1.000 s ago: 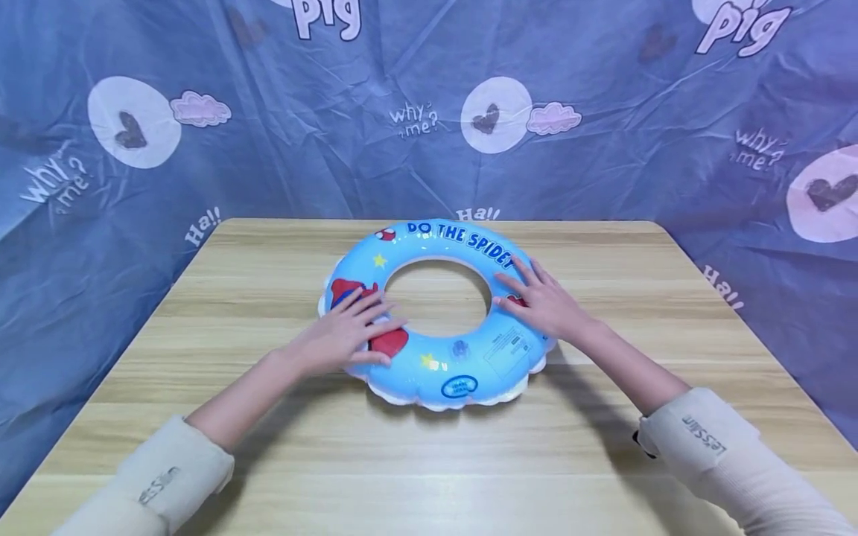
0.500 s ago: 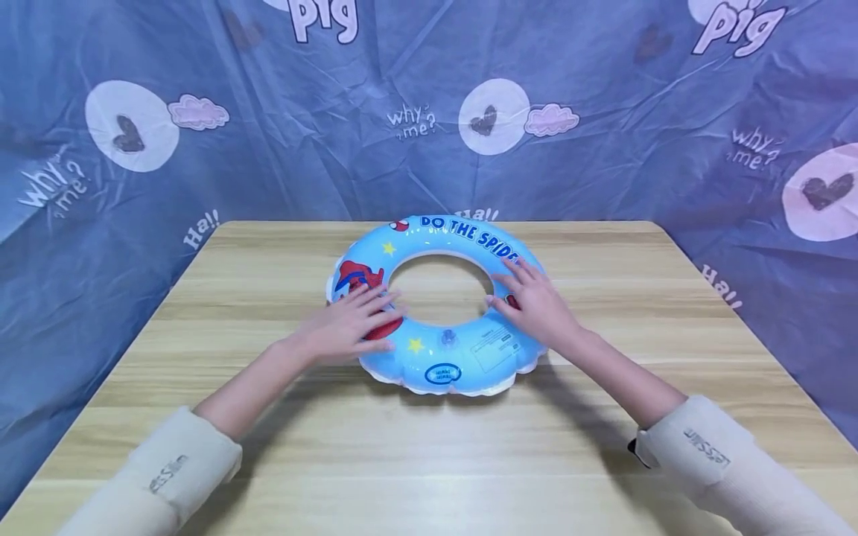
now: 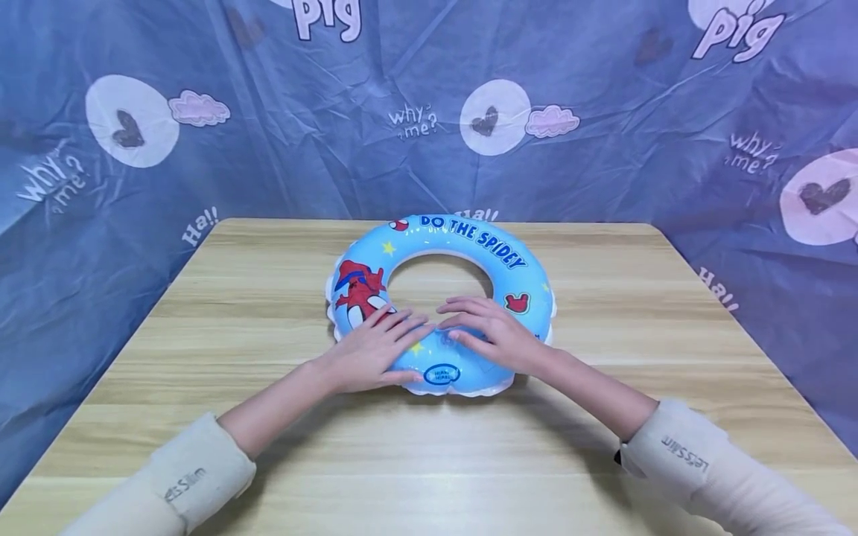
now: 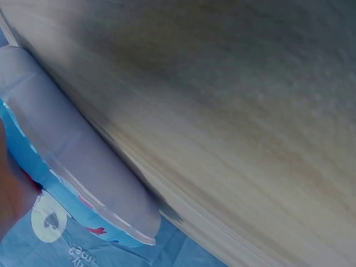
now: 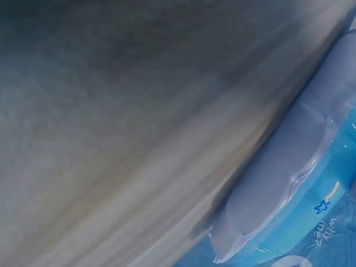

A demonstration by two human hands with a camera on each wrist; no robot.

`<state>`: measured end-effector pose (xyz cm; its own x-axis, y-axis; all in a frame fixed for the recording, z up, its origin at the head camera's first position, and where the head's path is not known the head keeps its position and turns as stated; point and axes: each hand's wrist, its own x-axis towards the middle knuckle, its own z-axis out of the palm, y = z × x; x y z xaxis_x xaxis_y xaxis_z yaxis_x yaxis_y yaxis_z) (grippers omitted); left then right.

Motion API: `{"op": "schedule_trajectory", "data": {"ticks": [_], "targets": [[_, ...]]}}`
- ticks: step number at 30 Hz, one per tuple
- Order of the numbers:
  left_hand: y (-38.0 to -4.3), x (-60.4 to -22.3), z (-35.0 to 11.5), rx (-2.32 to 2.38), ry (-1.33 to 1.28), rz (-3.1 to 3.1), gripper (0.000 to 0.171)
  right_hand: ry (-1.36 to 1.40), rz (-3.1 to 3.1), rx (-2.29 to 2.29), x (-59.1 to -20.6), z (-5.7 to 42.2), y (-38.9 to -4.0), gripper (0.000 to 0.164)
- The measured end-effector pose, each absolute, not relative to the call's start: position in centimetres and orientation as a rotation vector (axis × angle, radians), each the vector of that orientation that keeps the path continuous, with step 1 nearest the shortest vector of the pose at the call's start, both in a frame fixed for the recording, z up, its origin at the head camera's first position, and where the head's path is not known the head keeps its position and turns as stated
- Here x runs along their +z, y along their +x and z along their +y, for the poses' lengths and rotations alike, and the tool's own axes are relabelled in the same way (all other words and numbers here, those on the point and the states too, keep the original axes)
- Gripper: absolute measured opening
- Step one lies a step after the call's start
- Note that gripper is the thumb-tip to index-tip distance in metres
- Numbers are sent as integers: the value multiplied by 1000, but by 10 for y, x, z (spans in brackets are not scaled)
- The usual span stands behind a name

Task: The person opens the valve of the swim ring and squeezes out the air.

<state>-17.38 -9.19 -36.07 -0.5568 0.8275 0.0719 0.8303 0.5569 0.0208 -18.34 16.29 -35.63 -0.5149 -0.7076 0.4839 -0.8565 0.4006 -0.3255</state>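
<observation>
A light-blue inflatable swim ring [image 3: 362, 246], printed with red figures and "DO THE SPIDEY", lies on the table. My left hand [image 3: 372, 350] rests on its front left part, fingers spread and fairly straight. Over the front right part is my right hand [image 3: 499, 335], its fingers loosely bent and their tips close to a clear valve [image 3: 447, 339]; whether they touch it cannot be told. In the left wrist view the ring's pale underside [image 4: 78, 144] shows beside part of my left hand [image 4: 14, 194]. The right wrist view holds the ring's pale side [image 5: 278, 178].
The wooden table [image 3: 429, 461] reaches to a blue patterned cloth [image 3: 322, 149] hanging behind it and at both sides. Both forearms wear light sleeves [image 3: 201, 469] and come in from the near edge.
The ring turned slightly and shifted a little away, then stayed put. Both hands have since slid inward along it to its front part, the right hand moving from the right side toward the valve.
</observation>
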Motion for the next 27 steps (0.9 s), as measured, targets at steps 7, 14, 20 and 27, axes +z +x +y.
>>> {"op": "schedule_trajectory", "data": {"ticks": [7,14,20,27], "targets": [[-174,-364,-93,-86,-1439,-2713,77,1387,-2422,1012,-360,164,-184,21],[-175,-364,-92,-130,-1444,-2700,78,1382,-2534,1290,-344,163,-182,21],[-177,-367,-97,-123,-1563,-2562,72,1364,-2610,1446,-324,161,-173,19],[-176,-370,-103,-87,-1604,-2518,70,1356,-2650,1535,-341,168,-186,20]]}}
